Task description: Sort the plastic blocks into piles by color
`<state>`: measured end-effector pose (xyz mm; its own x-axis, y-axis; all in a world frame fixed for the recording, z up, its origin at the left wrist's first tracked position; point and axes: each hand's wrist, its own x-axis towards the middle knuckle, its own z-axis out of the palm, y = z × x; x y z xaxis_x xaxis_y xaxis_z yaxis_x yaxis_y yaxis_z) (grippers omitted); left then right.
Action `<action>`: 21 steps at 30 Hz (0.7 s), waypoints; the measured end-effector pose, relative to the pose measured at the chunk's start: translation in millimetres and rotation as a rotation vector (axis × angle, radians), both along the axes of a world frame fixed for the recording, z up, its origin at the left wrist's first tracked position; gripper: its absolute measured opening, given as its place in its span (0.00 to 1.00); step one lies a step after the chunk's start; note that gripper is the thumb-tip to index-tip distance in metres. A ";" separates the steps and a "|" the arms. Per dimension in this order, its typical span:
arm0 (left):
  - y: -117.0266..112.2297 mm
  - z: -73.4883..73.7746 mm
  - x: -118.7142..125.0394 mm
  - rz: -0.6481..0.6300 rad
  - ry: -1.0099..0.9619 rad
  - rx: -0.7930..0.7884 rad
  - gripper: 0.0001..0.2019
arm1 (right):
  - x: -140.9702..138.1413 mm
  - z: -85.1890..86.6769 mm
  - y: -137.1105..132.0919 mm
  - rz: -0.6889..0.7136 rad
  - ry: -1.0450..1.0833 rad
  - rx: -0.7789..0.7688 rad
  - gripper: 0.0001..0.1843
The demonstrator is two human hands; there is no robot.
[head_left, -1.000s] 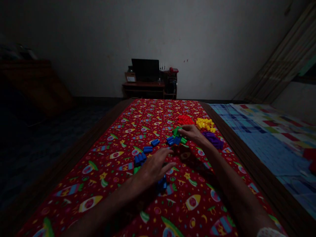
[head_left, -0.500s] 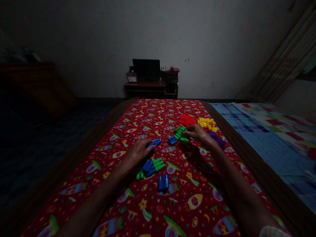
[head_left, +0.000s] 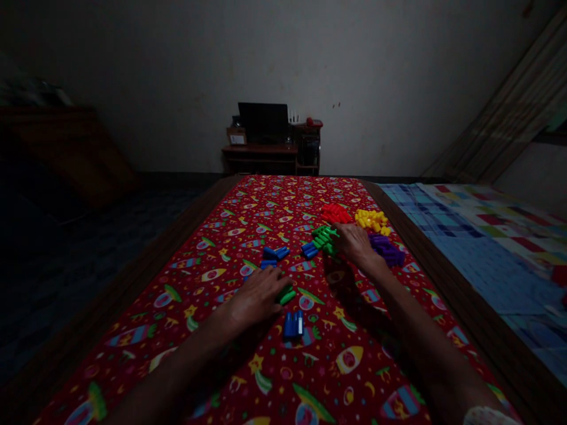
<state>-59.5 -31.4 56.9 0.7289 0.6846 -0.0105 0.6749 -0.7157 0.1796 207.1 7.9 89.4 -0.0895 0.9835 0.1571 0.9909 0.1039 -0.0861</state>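
Observation:
My left hand (head_left: 262, 292) lies palm down over a small cluster of blue and green plastic tubes, its fingers loosely apart; green tubes (head_left: 287, 295) show by its thumb, and the hand hides most of the cluster. Just beyond its fingers lie loose blue tubes (head_left: 275, 254). Nearer to me are several blue tubes (head_left: 293, 324) side by side. My right hand (head_left: 354, 243) is at the right edge of a green pile (head_left: 325, 239), fingers drawn together and touching it. Whatever is between those fingertips is hidden. Blue tubes (head_left: 309, 250) adjoin the green pile's left side.
Behind the green pile lie a red pile (head_left: 335, 213) and a yellow pile (head_left: 372, 220); a purple pile (head_left: 387, 250) is right of my right wrist. A red patterned cloth (head_left: 274, 378) covers the table. A monitor (head_left: 263, 121) stands on a far desk.
My left hand has moved toward me, from the loose blue tubes onto the blue and green cluster. My right hand stays by the green pile, shifted slightly, fingers now against it.

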 end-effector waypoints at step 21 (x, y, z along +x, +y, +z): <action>12.3 17.0 -32.1 0.108 -0.051 -0.097 0.16 | 15.8 -0.6 9.5 0.196 0.362 -0.053 0.20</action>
